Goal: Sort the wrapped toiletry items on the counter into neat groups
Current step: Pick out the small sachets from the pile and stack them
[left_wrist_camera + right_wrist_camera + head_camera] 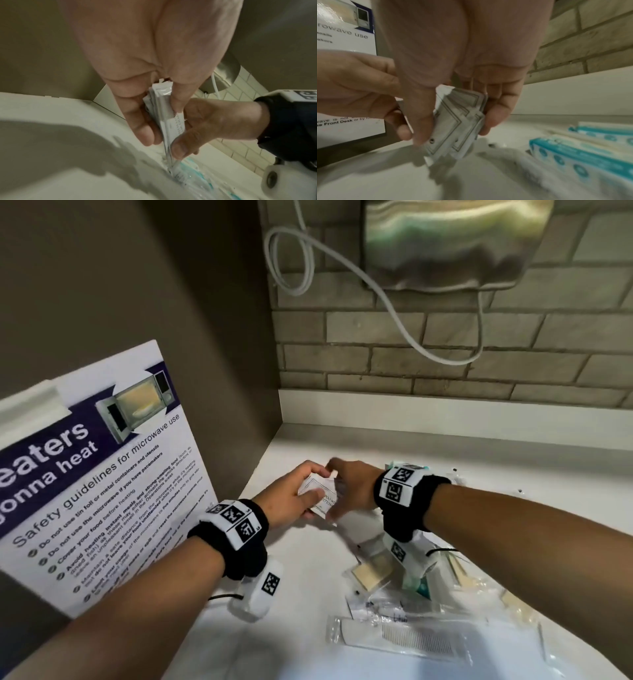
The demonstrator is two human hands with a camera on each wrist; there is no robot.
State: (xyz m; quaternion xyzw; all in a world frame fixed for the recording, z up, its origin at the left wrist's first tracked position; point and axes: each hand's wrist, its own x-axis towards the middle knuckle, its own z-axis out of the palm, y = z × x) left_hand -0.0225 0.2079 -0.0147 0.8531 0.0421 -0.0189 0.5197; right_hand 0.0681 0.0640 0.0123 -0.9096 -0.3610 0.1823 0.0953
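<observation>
Item: stack of flat white sachets [317, 495] with a printed line border, held on edge just above the counter [301, 559], close beside the microwave safety sign [102, 474].

Left hand [291, 494]: fingers and thumb curled round the sign-side end of the stack, gripping it.

Right hand [349, 487]: thumb and fingers pinching the far end of the stack; both hands appear to be squaring it.

Other stock: wrapped comb [407, 637] and loose clear packets [373, 571] lie well away from the sign, toward the near edge; teal-printed wrapped items [583, 155] lie on the counter beyond the stack from the sign.

Risk: the sachets sit fanned and uneven in the right-wrist view; a loosened pinch could likely let the slick wrappers slide and scatter, possibly into the teal group.

View notes: the left-wrist view alone shows the stack edge-on [163, 115], several thin layers. The right-wrist view alone shows the printed faces [457, 121]. Only the head view shows the unsorted pile.
</observation>
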